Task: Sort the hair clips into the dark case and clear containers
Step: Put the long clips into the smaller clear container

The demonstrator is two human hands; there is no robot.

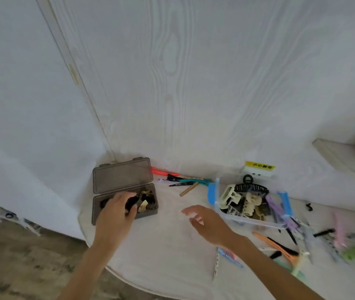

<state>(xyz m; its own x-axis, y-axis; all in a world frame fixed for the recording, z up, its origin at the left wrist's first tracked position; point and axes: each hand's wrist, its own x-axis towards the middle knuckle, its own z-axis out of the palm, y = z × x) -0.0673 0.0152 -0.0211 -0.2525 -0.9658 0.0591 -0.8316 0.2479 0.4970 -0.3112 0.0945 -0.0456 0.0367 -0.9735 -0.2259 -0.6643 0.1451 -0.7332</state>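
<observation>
The dark case (98,211) lies open at the table's left, lid up against the wall, with several small dark and tan clips inside. My left hand (117,210) reaches into the case and its fingers curl round a dark clip (131,203). My right hand (206,221) hovers over the table's middle, fingers spread and holding nothing. A clear container (256,223) with blue latches stands to the right, holding cream and black claw clips (235,198).
Long clips (185,180) in red, teal and black lie along the wall behind the case. More loose clips (280,247) in several colours are scattered at the right. A yellow-labelled socket (258,168) sits on the wall. The table's rounded edge (111,270) drops off at the left.
</observation>
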